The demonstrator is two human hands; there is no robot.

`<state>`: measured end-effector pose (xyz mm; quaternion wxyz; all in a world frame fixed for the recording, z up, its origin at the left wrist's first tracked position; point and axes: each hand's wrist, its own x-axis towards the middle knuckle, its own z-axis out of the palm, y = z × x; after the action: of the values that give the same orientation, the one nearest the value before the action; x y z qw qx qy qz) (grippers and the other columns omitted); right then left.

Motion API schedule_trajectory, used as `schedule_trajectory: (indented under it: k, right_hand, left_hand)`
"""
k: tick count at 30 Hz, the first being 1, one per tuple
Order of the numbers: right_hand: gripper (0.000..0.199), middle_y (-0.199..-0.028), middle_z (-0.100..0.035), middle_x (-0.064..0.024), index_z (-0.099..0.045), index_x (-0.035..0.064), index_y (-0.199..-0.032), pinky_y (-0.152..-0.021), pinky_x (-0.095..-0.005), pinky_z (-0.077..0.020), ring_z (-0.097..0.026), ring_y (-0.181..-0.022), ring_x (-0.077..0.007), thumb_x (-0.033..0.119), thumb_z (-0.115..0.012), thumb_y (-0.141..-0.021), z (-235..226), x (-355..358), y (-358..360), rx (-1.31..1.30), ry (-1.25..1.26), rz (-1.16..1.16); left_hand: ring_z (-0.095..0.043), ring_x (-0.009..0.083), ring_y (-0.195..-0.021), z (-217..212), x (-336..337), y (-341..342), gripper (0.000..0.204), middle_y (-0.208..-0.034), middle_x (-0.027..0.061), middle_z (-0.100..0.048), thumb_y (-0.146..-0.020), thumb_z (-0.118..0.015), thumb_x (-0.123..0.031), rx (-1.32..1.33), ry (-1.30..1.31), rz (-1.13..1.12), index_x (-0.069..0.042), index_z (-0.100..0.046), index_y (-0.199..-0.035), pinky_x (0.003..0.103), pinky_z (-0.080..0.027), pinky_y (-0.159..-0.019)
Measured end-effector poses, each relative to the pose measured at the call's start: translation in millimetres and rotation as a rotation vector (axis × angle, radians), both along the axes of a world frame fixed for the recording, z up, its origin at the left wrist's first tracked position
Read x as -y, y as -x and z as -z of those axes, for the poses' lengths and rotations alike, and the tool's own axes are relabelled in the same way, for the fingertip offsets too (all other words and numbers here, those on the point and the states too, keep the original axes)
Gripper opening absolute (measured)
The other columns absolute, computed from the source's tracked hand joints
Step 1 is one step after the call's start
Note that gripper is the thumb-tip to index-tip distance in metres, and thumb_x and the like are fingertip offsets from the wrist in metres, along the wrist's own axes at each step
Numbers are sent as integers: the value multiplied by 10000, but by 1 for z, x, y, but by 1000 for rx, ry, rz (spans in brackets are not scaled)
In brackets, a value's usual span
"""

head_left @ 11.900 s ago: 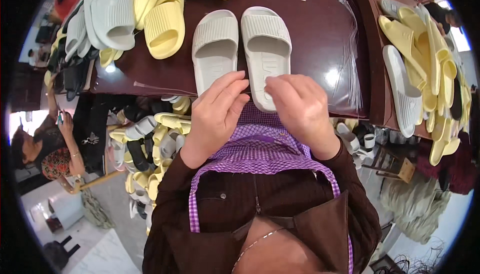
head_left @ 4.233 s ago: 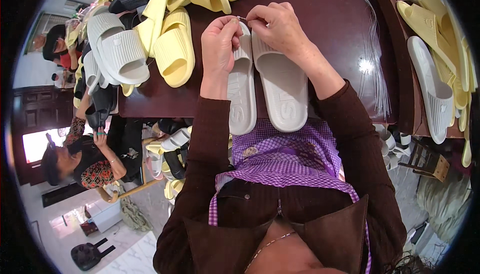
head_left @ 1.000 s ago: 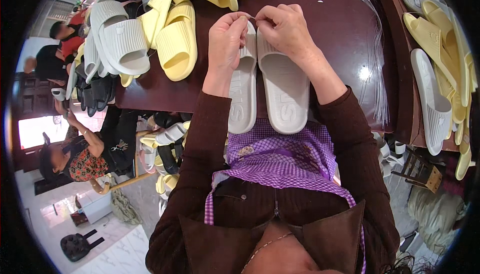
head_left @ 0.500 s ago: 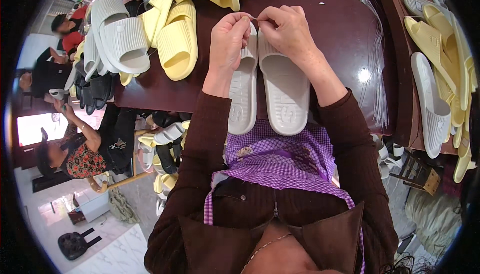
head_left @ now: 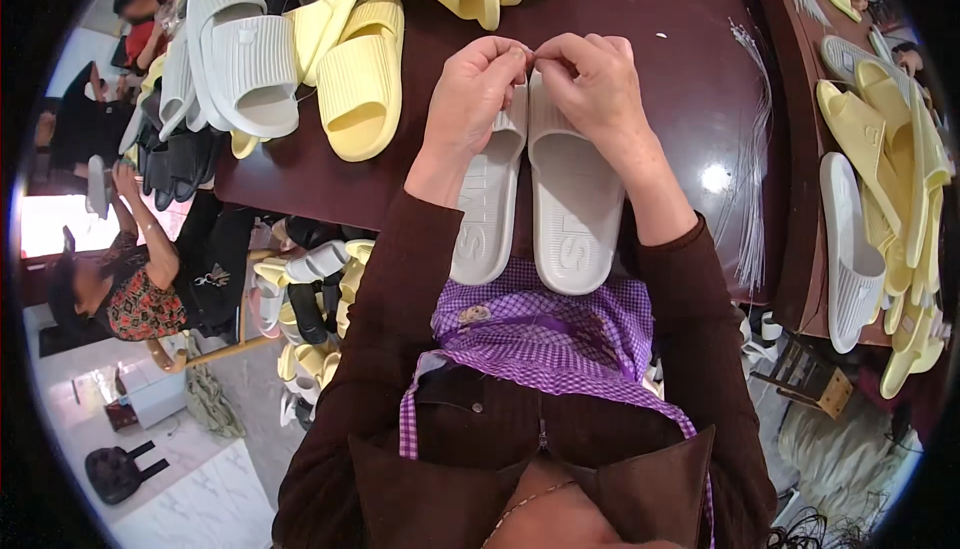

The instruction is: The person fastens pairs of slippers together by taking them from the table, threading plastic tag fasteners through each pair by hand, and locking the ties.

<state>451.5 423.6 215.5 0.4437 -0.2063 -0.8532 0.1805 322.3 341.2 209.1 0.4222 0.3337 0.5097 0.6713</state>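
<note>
Two grey slippers point(head_left: 577, 219) lie side by side before me at the table's near edge, toes away from me, footbeds facing up. Over their toe ends, my left hand point(head_left: 475, 97) and my right hand point(head_left: 597, 94) meet, fingertips nearly touching. Each pinches thumb against forefinger on a thin plastic strand, of which only a small bit shows between them. The slippers' straps are partly covered by my hands. A bundle of thin clear strands point(head_left: 752, 179) lies on the table to the right of my right hand.
Yellow slippers point(head_left: 362, 99) and grey slippers point(head_left: 253, 79) are heaped at the table's left. More yellow slippers point(head_left: 875, 179) and a grey one point(head_left: 850, 259) lie on a surface at right. A co-worker point(head_left: 150, 289) at left holds a slipper. A wooden crate point(head_left: 805, 379) stands low at right.
The view has shifted slightly, so the slippers and table sit a little lower. My hands stay together at the toe ends, and less of the strand shows between my fingertips.
</note>
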Motion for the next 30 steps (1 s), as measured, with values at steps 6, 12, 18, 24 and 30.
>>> schedule_trajectory:
  k: [6,12,18,24,30]
  right_hand:
    - [36,-651,-590,-38,-657,88,-772,-782,-320,-397,-532,-621,-200,81,-628,-753,-1,2,-1,33,-39,26]
    - [44,-652,-581,-35,-656,82,-792,-803,-315,-383,-527,-625,-203,84,-642,-750,0,1,-2,51,-93,5]
    - [92,-751,-640,-81,-671,34,-866,-733,-307,-465,-601,-693,-199,74,-645,-788,-6,-10,-6,-44,-93,132]
    - [165,-856,-671,-158,-670,-10,-918,-690,-316,-518,-656,-756,-242,112,-640,-811,-35,28,-80,325,603,-199]
    - [420,-893,-637,-204,-568,-29,-1012,-743,-415,-497,-622,-845,-360,295,-688,-774,-17,57,-60,559,451,-121]
  left_hand:
    - [-460,13,-597,0,1,-2,111,-721,-22,-580,-857,-595,-98,-58,29,-25,4,-639,-854,171,-347,-508]
    - [-471,5,-623,2,-1,-4,104,-722,-25,-588,-848,-604,-88,-67,8,-1,4,-650,-861,169,-351,-515]
    - [-516,74,-652,-10,11,-4,187,-832,44,-604,-852,-588,-74,-225,-75,-209,40,-619,-996,208,-431,-599]
    - [-579,165,-871,4,81,26,278,-1063,127,-568,-859,-562,-52,-732,-29,-304,47,-551,-1118,254,-475,-722]
    - [-520,202,-1002,35,118,-1,367,-1240,126,-448,-872,-551,-45,-653,44,-206,27,-487,-1226,281,-476,-771]
